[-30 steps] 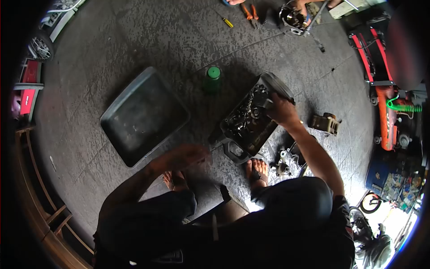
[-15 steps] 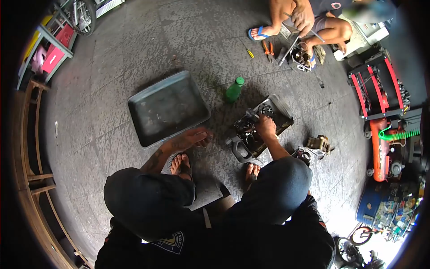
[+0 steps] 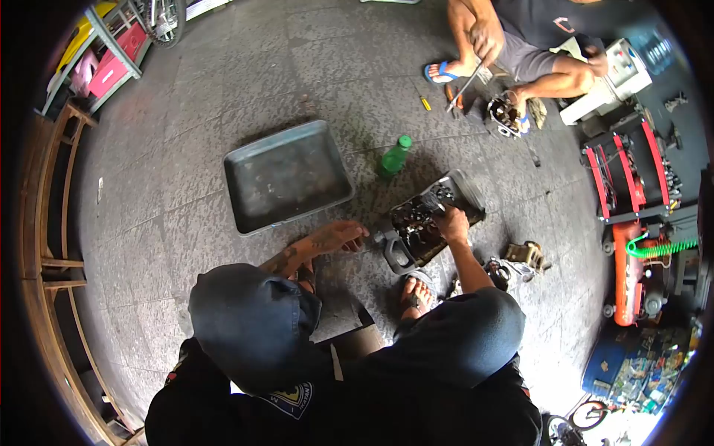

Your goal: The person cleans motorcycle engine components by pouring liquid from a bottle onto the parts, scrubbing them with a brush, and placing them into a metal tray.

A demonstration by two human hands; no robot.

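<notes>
Parts (image 3: 413, 217) in container (image 3: 468, 193), tray (image 3: 290, 171) to left

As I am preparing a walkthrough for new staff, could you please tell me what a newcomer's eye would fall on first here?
Probably the bright green bottle standing on the floor near the centre. Just below it in the view, the right hand works over dark metal parts in a cut-open container. At the right edge, an orange tank stands out beside a green coiled hose.

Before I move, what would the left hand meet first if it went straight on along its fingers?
Most likely the left hand would meet the handle end of the cut-open container, though depth is unclear and it might pass above.
</notes>
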